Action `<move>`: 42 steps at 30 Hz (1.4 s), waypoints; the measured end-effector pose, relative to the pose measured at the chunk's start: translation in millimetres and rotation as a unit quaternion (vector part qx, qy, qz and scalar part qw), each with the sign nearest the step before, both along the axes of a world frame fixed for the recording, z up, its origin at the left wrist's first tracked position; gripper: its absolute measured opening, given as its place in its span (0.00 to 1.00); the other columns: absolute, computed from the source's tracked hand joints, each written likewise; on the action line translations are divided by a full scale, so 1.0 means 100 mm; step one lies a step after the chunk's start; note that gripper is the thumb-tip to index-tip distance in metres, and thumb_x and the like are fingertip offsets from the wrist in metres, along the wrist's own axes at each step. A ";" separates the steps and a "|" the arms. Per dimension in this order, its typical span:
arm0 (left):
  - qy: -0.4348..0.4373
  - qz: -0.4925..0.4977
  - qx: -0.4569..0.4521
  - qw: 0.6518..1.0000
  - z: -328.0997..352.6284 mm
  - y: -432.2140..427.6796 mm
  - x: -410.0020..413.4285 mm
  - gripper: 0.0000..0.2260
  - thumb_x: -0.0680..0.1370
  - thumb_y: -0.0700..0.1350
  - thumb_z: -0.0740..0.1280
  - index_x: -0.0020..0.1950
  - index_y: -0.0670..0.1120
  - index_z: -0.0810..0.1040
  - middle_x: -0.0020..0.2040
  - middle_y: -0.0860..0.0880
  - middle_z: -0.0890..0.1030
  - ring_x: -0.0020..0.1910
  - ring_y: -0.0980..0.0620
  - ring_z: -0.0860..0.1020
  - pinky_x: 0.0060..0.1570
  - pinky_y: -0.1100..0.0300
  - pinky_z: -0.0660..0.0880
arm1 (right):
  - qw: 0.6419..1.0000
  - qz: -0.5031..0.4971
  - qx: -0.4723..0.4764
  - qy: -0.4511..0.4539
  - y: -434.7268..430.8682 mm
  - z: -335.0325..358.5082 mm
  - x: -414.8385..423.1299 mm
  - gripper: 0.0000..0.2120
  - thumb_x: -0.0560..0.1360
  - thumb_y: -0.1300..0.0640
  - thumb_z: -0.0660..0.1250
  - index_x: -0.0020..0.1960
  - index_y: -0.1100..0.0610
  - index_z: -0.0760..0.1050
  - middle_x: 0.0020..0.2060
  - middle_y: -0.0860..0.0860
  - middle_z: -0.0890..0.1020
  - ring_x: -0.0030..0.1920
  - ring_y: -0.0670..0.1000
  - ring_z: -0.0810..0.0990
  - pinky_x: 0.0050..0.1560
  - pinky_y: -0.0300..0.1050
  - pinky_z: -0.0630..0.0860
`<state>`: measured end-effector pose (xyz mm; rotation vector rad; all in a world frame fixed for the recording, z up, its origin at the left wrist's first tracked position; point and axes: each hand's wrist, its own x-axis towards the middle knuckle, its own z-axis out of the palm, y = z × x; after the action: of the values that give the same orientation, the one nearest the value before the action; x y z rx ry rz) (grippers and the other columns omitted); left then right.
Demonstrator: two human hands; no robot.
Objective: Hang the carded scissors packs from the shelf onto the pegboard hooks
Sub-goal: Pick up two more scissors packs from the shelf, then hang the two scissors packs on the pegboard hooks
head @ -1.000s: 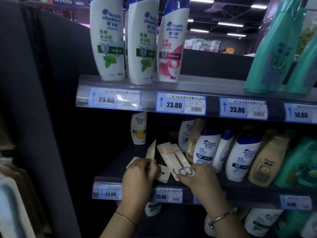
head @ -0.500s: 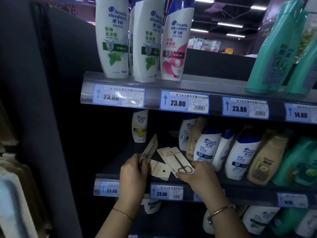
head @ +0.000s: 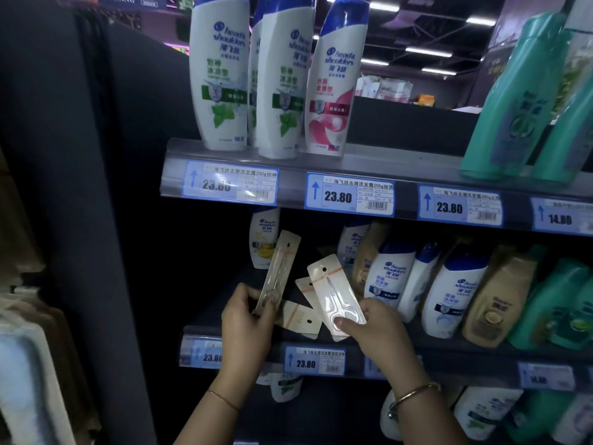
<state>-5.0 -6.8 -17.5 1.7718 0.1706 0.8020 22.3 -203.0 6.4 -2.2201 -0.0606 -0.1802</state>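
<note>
on the middle shelf (head: 481, 343), left end: four packs counted. left hand (head: 245, 319) clamped on the foot of one pack (head: 280, 271), raised near upright. right hand (head: 378, 329) pinching the foot of a second (head: 333, 293), tilted. two more (head: 300, 317) lying loose between. judged light, stiff card, slick blister; best held low, hang hole left free. no hooks in view.

teal bottles (head: 526, 101) cropped at right, lowest shelf bottles (head: 481, 415) cut off
</note>
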 end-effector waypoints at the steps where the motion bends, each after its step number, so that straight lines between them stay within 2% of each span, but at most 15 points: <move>1: -0.003 -0.006 -0.010 1.000 0.00 0.01 0.00 0.10 0.74 0.40 0.70 0.38 0.49 0.71 0.34 0.50 0.78 0.31 0.53 0.75 0.28 0.69 0.71 | 1.000 0.014 0.006 0.007 -0.02 0.01 0.01 0.07 0.69 0.56 0.75 0.44 0.55 0.78 0.39 0.49 0.83 0.39 0.47 0.81 0.35 0.38 0.74; 3: -0.008 -0.026 -0.034 0.999 0.01 0.02 -0.01 0.09 0.74 0.39 0.70 0.46 0.52 0.73 0.42 0.54 0.81 0.39 0.57 0.80 0.35 0.71 0.74 | 0.999 0.041 0.024 0.016 -0.05 0.03 0.01 0.06 0.70 0.56 0.73 0.47 0.54 0.81 0.40 0.47 0.85 0.40 0.46 0.82 0.39 0.41 0.77; 5: -0.005 -0.054 -0.055 0.997 0.03 0.03 -0.01 0.14 0.74 0.39 0.69 0.54 0.56 0.75 0.48 0.57 0.81 0.47 0.61 0.80 0.43 0.68 0.77 | 0.997 0.057 0.046 0.009 -0.09 0.04 -0.01 0.07 0.71 0.55 0.73 0.49 0.52 0.82 0.40 0.44 0.86 0.40 0.43 0.83 0.39 0.39 0.77; 8: 0.004 -0.088 -0.099 0.991 0.04 0.04 -0.05 0.13 0.75 0.40 0.69 0.48 0.59 0.77 0.46 0.53 0.84 0.46 0.56 0.83 0.46 0.55 0.80 | 0.993 0.072 0.093 -0.009 -0.13 0.06 -0.06 0.05 0.72 0.55 0.72 0.47 0.46 0.82 0.36 0.39 0.86 0.39 0.39 0.84 0.36 0.30 0.75; 10: -0.002 -0.092 -0.100 0.991 0.05 0.05 -0.10 0.09 0.74 0.42 0.70 0.47 0.57 0.78 0.45 0.53 0.84 0.45 0.52 0.83 0.45 0.52 0.82 | 0.990 0.083 0.115 -0.021 -0.12 0.09 -0.13 0.06 0.73 0.54 0.71 0.43 0.42 0.81 0.39 0.35 0.86 0.39 0.38 0.84 0.34 0.28 0.75; 14: -0.011 -0.103 -0.088 0.991 0.11 0.07 -0.24 0.07 0.73 0.43 0.72 0.44 0.55 0.79 0.44 0.51 0.85 0.43 0.52 0.84 0.45 0.47 0.82 | 0.981 0.101 0.159 -0.036 -0.11 0.10 -0.26 0.06 0.75 0.52 0.68 0.47 0.41 0.80 0.42 0.38 0.86 0.40 0.38 0.83 0.37 0.33 0.74; 18: -0.016 -0.154 -0.082 0.985 0.21 0.18 -0.47 0.07 0.74 0.41 0.72 0.44 0.53 0.79 0.42 0.49 0.85 0.42 0.48 0.84 0.41 0.58 0.81 | 0.973 0.112 0.201 -0.030 -0.02 0.05 -0.48 0.07 0.77 0.51 0.65 0.49 0.42 0.81 0.44 0.46 0.87 0.39 0.43 0.83 0.40 0.42 0.77; 21: -0.021 -0.225 -0.080 0.971 0.28 0.36 -0.70 0.05 0.74 0.41 0.71 0.45 0.51 0.78 0.46 0.48 0.86 0.46 0.49 0.84 0.42 0.60 0.80 | 0.952 0.127 0.278 -0.013 0.14 0.04 -0.73 0.08 0.77 0.56 0.65 0.50 0.47 0.83 0.46 0.53 0.87 0.45 0.54 0.85 0.45 0.52 0.82; 24: -0.015 -0.293 -0.081 0.952 0.35 0.61 -0.96 0.05 0.75 0.41 0.70 0.48 0.49 0.77 0.49 0.47 0.86 0.48 0.49 0.85 0.45 0.58 0.81 | 0.938 0.135 0.320 -0.010 0.40 0.06 -1.02 0.07 0.74 0.59 0.68 0.48 0.52 0.84 0.45 0.56 0.87 0.42 0.55 0.85 0.37 0.44 0.81; 26: -0.021 -0.334 -0.079 0.939 0.40 0.84 -1.15 0.06 0.76 0.41 0.69 0.50 0.50 0.78 0.50 0.48 0.86 0.48 0.50 0.85 0.44 0.62 0.80 | 0.933 0.130 0.335 -0.022 0.62 0.11 -1.27 0.10 0.68 0.55 0.72 0.49 0.51 0.84 0.46 0.55 0.87 0.42 0.55 0.86 0.34 0.41 0.80; 29: -0.037 -0.389 -0.075 0.917 0.47 1.27 -1.48 0.09 0.76 0.43 0.69 0.54 0.53 0.77 0.52 0.49 0.86 0.50 0.51 0.84 0.44 0.66 0.78 | 0.934 0.124 0.332 -0.052 1.01 0.18 -1.69 0.20 0.62 0.48 0.75 0.54 0.45 0.80 0.49 0.51 0.87 0.44 0.57 0.86 0.34 0.42 0.80; 32: -0.046 -0.414 -0.060 0.907 0.56 1.77 -1.79 0.10 0.73 0.46 0.70 0.53 0.56 0.77 0.52 0.49 0.86 0.49 0.51 0.84 0.44 0.65 0.78 | 0.927 0.120 0.346 -0.080 1.47 0.24 -2.10 0.22 0.61 0.45 0.77 0.55 0.44 0.80 0.49 0.51 0.87 0.43 0.57 0.85 0.35 0.44 0.81; 34: -0.054 -0.417 -0.049 0.906 0.61 2.11 -1.93 0.11 0.73 0.43 0.70 0.51 0.57 0.77 0.51 0.50 0.86 0.49 0.53 0.84 0.45 0.65 0.78 | 0.928 0.129 0.338 -0.087 1.83 0.26 -2.32 0.25 0.61 0.41 0.78 0.56 0.45 0.80 0.49 0.51 0.87 0.42 0.55 0.85 0.36 0.44 0.81; 38: -0.035 -0.432 -0.052 0.899 0.73 2.76 -2.13 0.12 0.74 0.39 0.68 0.56 0.49 0.76 0.52 0.48 0.86 0.51 0.50 0.84 0.49 0.59 0.80 | 0.927 0.129 0.336 -0.102 2.59 0.36 -2.61 0.19 0.64 0.43 0.76 0.54 0.45 0.80 0.48 0.49 0.87 0.42 0.50 0.85 0.35 0.41 0.81; 42: -0.059 -0.410 -0.037 0.909 0.84 3.34 -2.24 0.11 0.75 0.38 0.69 0.53 0.50 0.77 0.51 0.50 0.86 0.50 0.52 0.84 0.44 0.65 0.79 | 0.926 0.150 0.328 -0.114 3.21 0.49 -2.71 0.10 0.70 0.52 0.73 0.52 0.45 0.81 0.47 0.48 0.87 0.43 0.48 0.85 0.34 0.39 0.80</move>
<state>-229.4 326.8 66.3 1.5090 -0.5906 0.2716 -248.5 118.4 55.2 -1.4899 -0.4072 -0.2454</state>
